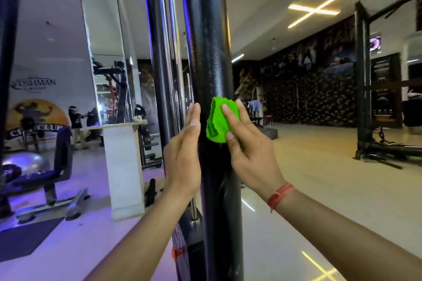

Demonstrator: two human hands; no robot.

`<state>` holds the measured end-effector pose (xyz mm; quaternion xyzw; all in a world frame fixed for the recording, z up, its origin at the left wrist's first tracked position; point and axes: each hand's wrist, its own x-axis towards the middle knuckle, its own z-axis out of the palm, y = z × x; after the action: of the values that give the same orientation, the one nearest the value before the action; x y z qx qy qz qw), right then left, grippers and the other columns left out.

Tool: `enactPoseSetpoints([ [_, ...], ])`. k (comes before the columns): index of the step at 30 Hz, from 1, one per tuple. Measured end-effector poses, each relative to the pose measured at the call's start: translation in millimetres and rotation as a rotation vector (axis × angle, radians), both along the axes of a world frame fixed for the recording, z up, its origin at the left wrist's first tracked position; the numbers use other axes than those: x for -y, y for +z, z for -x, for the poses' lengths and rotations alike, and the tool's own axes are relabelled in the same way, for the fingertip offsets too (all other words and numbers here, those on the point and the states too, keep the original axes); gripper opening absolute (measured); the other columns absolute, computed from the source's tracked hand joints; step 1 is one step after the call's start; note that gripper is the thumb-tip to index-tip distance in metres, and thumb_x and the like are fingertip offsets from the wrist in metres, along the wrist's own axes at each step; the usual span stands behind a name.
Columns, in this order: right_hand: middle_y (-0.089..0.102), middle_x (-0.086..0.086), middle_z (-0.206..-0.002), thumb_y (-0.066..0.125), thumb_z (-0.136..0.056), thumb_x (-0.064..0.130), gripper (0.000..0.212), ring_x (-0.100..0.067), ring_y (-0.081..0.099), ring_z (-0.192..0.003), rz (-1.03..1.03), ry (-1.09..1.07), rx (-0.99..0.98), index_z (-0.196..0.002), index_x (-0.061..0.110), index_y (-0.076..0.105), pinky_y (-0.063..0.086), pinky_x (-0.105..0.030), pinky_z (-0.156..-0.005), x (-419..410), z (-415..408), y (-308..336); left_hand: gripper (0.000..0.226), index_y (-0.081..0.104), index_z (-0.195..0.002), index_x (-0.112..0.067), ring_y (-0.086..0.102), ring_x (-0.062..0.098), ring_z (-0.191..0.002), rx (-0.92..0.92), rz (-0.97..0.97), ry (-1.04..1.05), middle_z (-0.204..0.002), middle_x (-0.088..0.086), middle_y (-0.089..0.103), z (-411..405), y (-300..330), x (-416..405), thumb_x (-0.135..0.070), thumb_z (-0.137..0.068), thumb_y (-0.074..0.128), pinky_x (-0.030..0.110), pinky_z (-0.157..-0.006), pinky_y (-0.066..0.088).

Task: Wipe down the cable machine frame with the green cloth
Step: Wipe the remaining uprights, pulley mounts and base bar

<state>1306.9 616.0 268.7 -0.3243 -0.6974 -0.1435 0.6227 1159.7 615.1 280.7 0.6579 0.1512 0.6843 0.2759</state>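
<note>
So this is mid-wipe on the cable machine. The right hand has the green cloth bunched up under its fingers, thumb tucked along the lower edge, and it's pressing the wad flat against the front of the thick black upright post of the frame, roughly at chest level in the head view. The left hand isn't holding anything: fingers straight and together, palm laid against the left side of the same post, looks like it's just bracing.

Behind the post there are a couple of shiny chrome guide rods, and there's a red thread bracelet on the right wrist.

My read: the wiping step is well underway but far from finished, since there's a long stretch of post above and below the cloth. Next move probably calls for sliding the cloth up or down the post with steady pressure, then working round to the sides and the crossbar up top.
</note>
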Motion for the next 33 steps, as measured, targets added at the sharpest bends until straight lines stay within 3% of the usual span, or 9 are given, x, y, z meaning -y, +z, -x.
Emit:
enactPoseSetpoints([
  [4,0.022,0.009,-0.166,0.051,-0.103,0.013,0.055,0.003,0.024,-0.149,-0.020,0.021,-0.080,-0.152,0.036,0.041,0.022,-0.012,-0.118,-4,13,15,0.045,0.056,-0.129,-0.045,0.036,-0.013,-0.138,-0.047,-0.001,0.027,-0.144,-0.030,0.049,3,1,2,-0.056,-0.087,0.047,0.039,-0.124,0.024],
  [7,0.018,0.010,-0.167,0.049,-0.106,0.014,0.053,0.000,0.024,-0.149,0.023,0.038,-0.085,-0.155,0.032,0.036,0.026,-0.020,-0.120,0,12,-25,0.047,0.048,-0.138,-0.045,0.030,-0.015,-0.140,-0.130,0.053,-0.019,-0.148,-0.034,0.042,11,-2,6,-0.055,-0.092,0.043,0.040,-0.126,0.020],
  [12,0.010,0.017,-0.167,0.043,-0.108,0.034,0.050,0.006,0.015,-0.150,0.113,0.047,-0.106,-0.156,0.039,0.030,0.023,-0.022,-0.121,7,13,-24,0.052,0.040,-0.144,-0.048,0.021,-0.010,-0.146,-0.241,0.100,-0.042,-0.156,-0.032,0.031,21,-45,12,-0.062,-0.094,0.040,0.043,-0.127,0.015],
  [15,0.008,0.013,-0.169,0.041,-0.109,0.031,0.049,-0.004,0.010,-0.154,0.064,0.053,-0.123,-0.157,0.033,0.031,0.020,-0.038,-0.126,0,22,-10,0.043,0.041,-0.142,-0.048,0.023,-0.010,-0.146,-0.232,0.149,-0.066,-0.156,-0.030,0.034,21,-65,18,-0.054,-0.101,0.036,0.041,-0.127,0.015],
  [19,0.006,0.002,-0.170,0.046,-0.107,0.023,0.050,-0.023,0.009,-0.156,0.083,-0.004,0.035,-0.156,0.024,0.034,0.024,-0.056,-0.122,-2,11,-93,0.054,0.040,-0.147,-0.036,0.033,-0.012,-0.140,-0.144,0.256,-0.125,-0.151,-0.027,0.044,22,-93,24,-0.055,-0.097,0.038,0.034,-0.125,0.018],
  [22,0.007,0.001,-0.170,0.047,-0.106,0.024,0.050,-0.026,0.008,-0.156,0.078,-0.056,0.132,-0.154,0.026,0.038,0.025,-0.054,-0.121,2,3,-108,0.054,0.050,-0.141,-0.037,0.036,-0.010,-0.140,-0.106,0.326,-0.119,-0.148,-0.026,0.048,22,-115,25,-0.061,-0.092,0.042,0.031,-0.122,0.021],
  [26,0.008,0.001,-0.170,0.046,-0.107,0.024,0.049,-0.029,0.002,-0.157,0.034,-0.128,0.177,-0.155,0.028,0.037,0.025,-0.055,-0.121,5,7,-88,0.037,0.058,-0.129,-0.036,0.045,-0.008,-0.134,0.011,0.419,-0.131,-0.141,-0.022,0.057,17,-128,29,-0.045,-0.103,0.033,0.026,-0.118,0.028],
  [30,0.013,-0.002,-0.169,0.046,-0.106,0.025,0.049,-0.037,0.002,-0.155,0.054,-0.190,0.375,-0.155,0.026,0.038,0.029,-0.057,-0.118,12,-4,-152,0.038,0.063,-0.123,-0.032,0.054,-0.004,-0.128,0.039,0.494,-0.133,-0.130,-0.018,0.066,20,-146,34,-0.039,-0.106,0.030,0.022,-0.111,0.036],
  [33,0.015,-0.001,-0.169,0.048,-0.104,0.023,0.050,-0.035,0.008,-0.155,0.018,-0.222,0.419,-0.154,0.028,0.039,0.037,-0.052,-0.116,11,-12,-154,0.039,0.065,-0.123,-0.031,0.055,-0.003,-0.127,0.051,0.561,-0.124,-0.128,-0.018,0.067,23,-166,34,-0.040,-0.106,0.031,0.025,-0.112,0.037],
])
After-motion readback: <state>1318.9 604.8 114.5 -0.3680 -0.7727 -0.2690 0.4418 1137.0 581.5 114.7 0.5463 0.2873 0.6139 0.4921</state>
